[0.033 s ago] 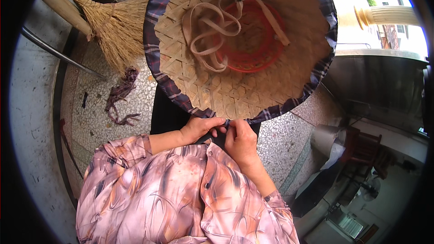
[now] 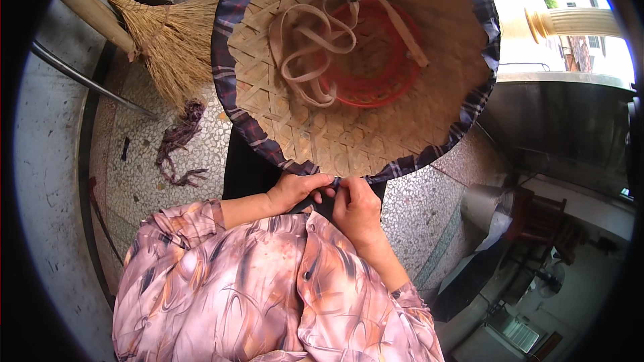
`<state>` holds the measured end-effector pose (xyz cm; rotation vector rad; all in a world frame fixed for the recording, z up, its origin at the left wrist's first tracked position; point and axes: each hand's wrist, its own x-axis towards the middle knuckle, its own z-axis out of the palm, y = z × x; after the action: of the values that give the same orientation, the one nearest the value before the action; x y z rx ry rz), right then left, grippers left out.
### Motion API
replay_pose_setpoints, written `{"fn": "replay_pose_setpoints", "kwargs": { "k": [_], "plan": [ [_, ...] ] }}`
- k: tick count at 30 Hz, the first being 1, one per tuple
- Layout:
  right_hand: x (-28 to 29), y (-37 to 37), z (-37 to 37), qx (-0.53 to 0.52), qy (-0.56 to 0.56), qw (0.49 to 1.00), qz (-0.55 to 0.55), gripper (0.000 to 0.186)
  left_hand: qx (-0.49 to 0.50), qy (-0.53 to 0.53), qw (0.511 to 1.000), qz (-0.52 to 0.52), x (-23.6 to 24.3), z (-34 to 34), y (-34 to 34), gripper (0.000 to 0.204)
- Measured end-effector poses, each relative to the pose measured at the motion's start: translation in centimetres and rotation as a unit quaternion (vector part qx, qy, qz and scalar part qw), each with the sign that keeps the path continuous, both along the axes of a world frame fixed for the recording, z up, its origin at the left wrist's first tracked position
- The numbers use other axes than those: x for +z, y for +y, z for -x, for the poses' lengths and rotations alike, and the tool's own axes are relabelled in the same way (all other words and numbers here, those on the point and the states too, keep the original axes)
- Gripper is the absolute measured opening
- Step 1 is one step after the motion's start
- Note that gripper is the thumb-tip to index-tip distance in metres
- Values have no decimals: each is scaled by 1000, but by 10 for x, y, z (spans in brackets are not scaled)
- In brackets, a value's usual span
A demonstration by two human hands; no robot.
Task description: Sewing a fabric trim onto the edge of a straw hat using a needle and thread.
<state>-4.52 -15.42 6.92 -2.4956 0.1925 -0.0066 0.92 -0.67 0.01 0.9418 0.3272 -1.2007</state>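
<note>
A woven bamboo hat (image 2: 282,127) faces me underside up over my dark-clothed lap, its rim wrapped in dark plaid cloth (image 2: 228,87). Inside are a red plastic ring (image 2: 376,97) and a loose beige strap (image 2: 295,67). My left hand (image 2: 295,191) pinches the cloth at the near edge of the rim, with thumb pointing right. Right beside it, my right hand (image 2: 355,214) is closed on the same stretch of cloth, fingertips bent against it. What exactly lies between the fingertips is partly hidden.
A straw broom (image 2: 168,40) and a bundle of purple strands (image 2: 178,141) lie at the left on the speckled floor (image 2: 134,181), near a metal tube (image 2: 87,77). At the right are a dark metal panel (image 2: 557,127), a metal bucket (image 2: 479,204), a wooden chair (image 2: 540,218) and a fan (image 2: 550,278).
</note>
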Motion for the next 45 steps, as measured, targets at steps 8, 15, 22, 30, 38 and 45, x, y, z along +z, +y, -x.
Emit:
{"fn": "replay_pose_setpoints", "kwargs": {
  "k": [8,15,22,30,38,45],
  "plan": [
    [8,-12,-2,10,10,999,-38,9,-38,-12,999,1,-6,2,-1,28],
    [11,-14,-4,20,44,999,-19,9,-10,-59,998,15,-16,7,-1,29],
    [10,-10,-4,32,28,999,21,7,2,-78,997,20,-15,8,-1,27],
    [-4,-7,5,43,-31,998,29,10,-30,13,999,8,0,0,0,28],
    [-11,-6,5,28,-57,998,16,13,-23,-39,999,19,-7,4,-2,28],
    [10,-7,-2,26,13,998,55,4,-5,-47,998,30,-13,5,-2,29]
  ]
}}
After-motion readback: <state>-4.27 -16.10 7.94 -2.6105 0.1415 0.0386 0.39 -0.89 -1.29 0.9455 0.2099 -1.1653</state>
